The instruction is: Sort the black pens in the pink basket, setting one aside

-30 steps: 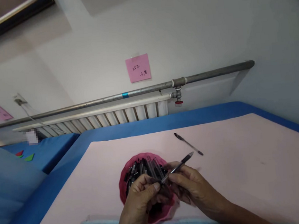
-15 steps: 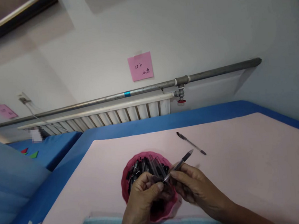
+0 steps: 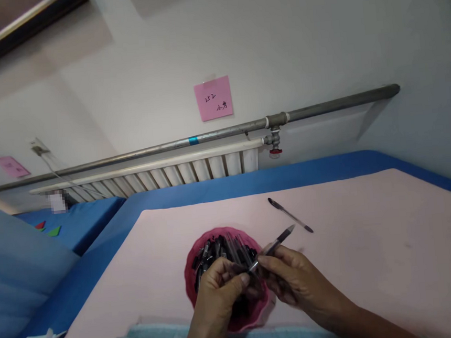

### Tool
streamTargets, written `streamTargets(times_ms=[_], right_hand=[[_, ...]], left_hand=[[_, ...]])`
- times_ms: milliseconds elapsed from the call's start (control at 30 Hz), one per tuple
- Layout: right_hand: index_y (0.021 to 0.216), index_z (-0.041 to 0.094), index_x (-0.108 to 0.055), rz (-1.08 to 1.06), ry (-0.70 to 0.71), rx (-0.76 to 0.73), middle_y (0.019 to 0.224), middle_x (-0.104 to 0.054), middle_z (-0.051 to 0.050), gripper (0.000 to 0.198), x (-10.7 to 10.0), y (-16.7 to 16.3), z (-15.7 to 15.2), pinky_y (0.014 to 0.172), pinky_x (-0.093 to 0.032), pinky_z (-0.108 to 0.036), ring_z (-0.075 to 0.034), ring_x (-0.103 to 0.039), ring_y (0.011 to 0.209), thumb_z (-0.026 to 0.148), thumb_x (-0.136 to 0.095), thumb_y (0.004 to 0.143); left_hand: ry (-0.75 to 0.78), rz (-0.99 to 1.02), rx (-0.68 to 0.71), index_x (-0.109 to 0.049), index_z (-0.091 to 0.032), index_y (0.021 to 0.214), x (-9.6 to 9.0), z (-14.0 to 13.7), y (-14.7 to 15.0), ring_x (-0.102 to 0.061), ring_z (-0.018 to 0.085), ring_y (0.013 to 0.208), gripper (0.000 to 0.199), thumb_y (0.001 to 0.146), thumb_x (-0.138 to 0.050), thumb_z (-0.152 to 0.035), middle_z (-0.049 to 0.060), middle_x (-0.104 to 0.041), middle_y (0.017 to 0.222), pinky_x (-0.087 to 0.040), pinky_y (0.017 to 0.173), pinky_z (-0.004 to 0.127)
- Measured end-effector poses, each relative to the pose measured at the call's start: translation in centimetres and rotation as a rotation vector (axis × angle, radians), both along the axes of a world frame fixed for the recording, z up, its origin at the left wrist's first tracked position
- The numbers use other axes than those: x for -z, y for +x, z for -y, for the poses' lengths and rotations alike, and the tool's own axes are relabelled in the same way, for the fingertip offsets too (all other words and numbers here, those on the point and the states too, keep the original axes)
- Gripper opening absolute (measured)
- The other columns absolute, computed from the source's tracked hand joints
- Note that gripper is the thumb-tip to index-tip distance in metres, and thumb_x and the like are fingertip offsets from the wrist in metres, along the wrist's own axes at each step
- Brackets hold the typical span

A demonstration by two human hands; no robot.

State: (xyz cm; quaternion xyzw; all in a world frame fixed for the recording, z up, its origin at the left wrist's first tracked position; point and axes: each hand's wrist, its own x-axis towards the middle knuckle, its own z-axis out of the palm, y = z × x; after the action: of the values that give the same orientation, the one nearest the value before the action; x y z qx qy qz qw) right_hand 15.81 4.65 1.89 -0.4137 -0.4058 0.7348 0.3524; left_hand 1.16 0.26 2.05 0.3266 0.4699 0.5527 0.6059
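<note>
Two hands on one pen [image 3: 272, 247]: I see right hand [image 3: 294, 281] pinching barrel, left hand [image 3: 220, 290] gripping rear end, above pink bowl [image 3: 189, 277]. Light, stiff, slick plastic; grip mid-barrel, approx. centre.

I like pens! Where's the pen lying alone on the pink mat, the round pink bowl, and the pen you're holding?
Lone black pen [image 3: 290, 215], head view, mid-barrel.
Round pink bowl [image 3: 188, 269], head view, left rim.
Held pen [image 3: 278, 240], head view, barrel beyond fingers.
</note>
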Motion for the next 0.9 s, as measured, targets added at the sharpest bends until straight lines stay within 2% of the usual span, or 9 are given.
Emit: streamTargets(times_ms=[167, 300, 467, 533, 633, 700, 800, 867, 900], right_hand=[[0.084, 0.019, -0.054, -0.074, -0.010, -0.017, 0.047, -0.048, 0.008, 0.027, 0.1, -0.1, 0.0, 0.038, -0.025, -0.016, -0.004, -0.037, 0.038, 0.038, -0.066, 0.068], [0.073, 0.018, -0.052, -0.016, 0.006, -0.011, 0.046, -0.047, 0.007, 0.026, 0.2, -0.1, 0.0, 0.037, -0.022, -0.016, -0.004, -0.038, 0.037, 0.041, -0.063, 0.072], [0.084, 0.020, -0.054, -0.060, -0.011, -0.029, 0.050, -0.050, 0.008, 0.027, 0.5, -0.1, 0.1, 0.041, -0.027, -0.016, -0.004, -0.040, 0.040, 0.039, -0.066, 0.069], [0.080, 0.019, -0.053, -0.041, -0.027, -0.017, 0.049, -0.050, 0.007, 0.028, 0.6, -0.1, 0.1, 0.040, -0.025, -0.015, -0.004, -0.040, 0.039, 0.040, -0.066, 0.067], [0.073, 0.018, -0.050, 0.011, -0.044, 0.012, 0.045, -0.046, 0.008, 0.029, 0.7, -0.2, 0.0, 0.038, -0.021, -0.015, -0.003, -0.038, 0.037, 0.043, -0.065, 0.068], [0.071, 0.018, -0.048, 0.025, -0.050, 0.021, 0.044, -0.045, 0.009, 0.030, 0.6, -0.2, 0.0, 0.037, -0.020, -0.015, -0.003, -0.036, 0.036, 0.044, -0.065, 0.068], [0.067, 0.019, -0.045, 0.026, -0.065, 0.025, 0.044, -0.043, 0.009, 0.032, 0.4, -0.2, 0.0, 0.037, -0.018, -0.016, -0.002, -0.033, 0.034, 0.044, -0.066, 0.067], [0.066, 0.019, -0.044, 0.021, -0.079, 0.026, 0.043, -0.042, 0.009, 0.033, 0.1, -0.2, 0.0, 0.037, -0.015, -0.016, -0.002, -0.031, 0.034, 0.044, -0.066, 0.066], [0.066, 0.019, -0.044, 0.013, -0.089, 0.025, 0.042, -0.041, 0.009, 0.034, 0.0, -0.2, 0.0, 0.038, -0.015, -0.016, -0.002, -0.030, 0.034, 0.044, -0.066, 0.065]], left_hand=[[0.000, -0.004, 0.011, -0.054, -0.015, 0.071, 0.3, -0.1, -0.1, -0.058, 0.012, 0.054, 0.018, 0.066, -0.070, -0.022, 0.000, -0.063, 0.061, -0.043, 0.058, 0.023], [0.005, -0.031, 0.019, -0.054, -0.015, 0.070, 0.4, -0.1, -0.1, -0.058, 0.012, 0.055, 0.018, 0.067, -0.069, -0.023, 0.000, -0.063, 0.060, -0.043, 0.058, 0.023], [-0.008, -0.028, 0.015, -0.053, -0.015, 0.070, 0.4, -0.1, 0.0, -0.056, 0.011, 0.053, 0.021, 0.064, -0.071, -0.024, -0.001, -0.061, 0.059, -0.043, 0.057, 0.023], [0.000, -0.073, 0.018, -0.052, -0.015, 0.069, 0.4, -0.1, 0.0, -0.056, 0.011, 0.053, 0.020, 0.065, -0.069, -0.025, -0.002, -0.060, 0.059, -0.043, 0.057, 0.023], [0.053, -0.244, 0.029, -0.053, -0.017, 0.070, 0.5, 0.0, -0.1, -0.055, 0.011, 0.056, 0.015, 0.070, -0.064, -0.026, -0.002, -0.060, 0.061, -0.042, 0.057, 0.022], [0.140, -0.473, 0.019, -0.055, -0.018, 0.072, 0.5, 0.2, -0.1, -0.054, 0.011, 0.058, 0.009, 0.076, -0.058, -0.025, -0.002, -0.059, 0.064, -0.041, 0.056, 0.021], [0.382, -0.843, -0.006, -0.060, -0.019, 0.078, 0.6, 0.7, -0.1, -0.055, 0.012, 0.064, 0.009, 0.081, -0.051, -0.021, 0.000, -0.061, 0.070, -0.041, 0.060, 0.022], [0.539, -0.966, -0.008, -0.060, -0.019, 0.084, 0.6, 0.9, -0.1, -0.057, 0.014, 0.072, 0.012, 0.081, -0.049, -0.017, 0.003, -0.064, 0.078, -0.042, 0.067, 0.023], [0.571, -0.990, -0.004, -0.060, -0.018, 0.085, 0.6, 0.9, -0.1, -0.057, 0.014, 0.073, 0.013, 0.081, -0.048, -0.017, 0.003, -0.064, 0.080, -0.042, 0.068, 0.024]])
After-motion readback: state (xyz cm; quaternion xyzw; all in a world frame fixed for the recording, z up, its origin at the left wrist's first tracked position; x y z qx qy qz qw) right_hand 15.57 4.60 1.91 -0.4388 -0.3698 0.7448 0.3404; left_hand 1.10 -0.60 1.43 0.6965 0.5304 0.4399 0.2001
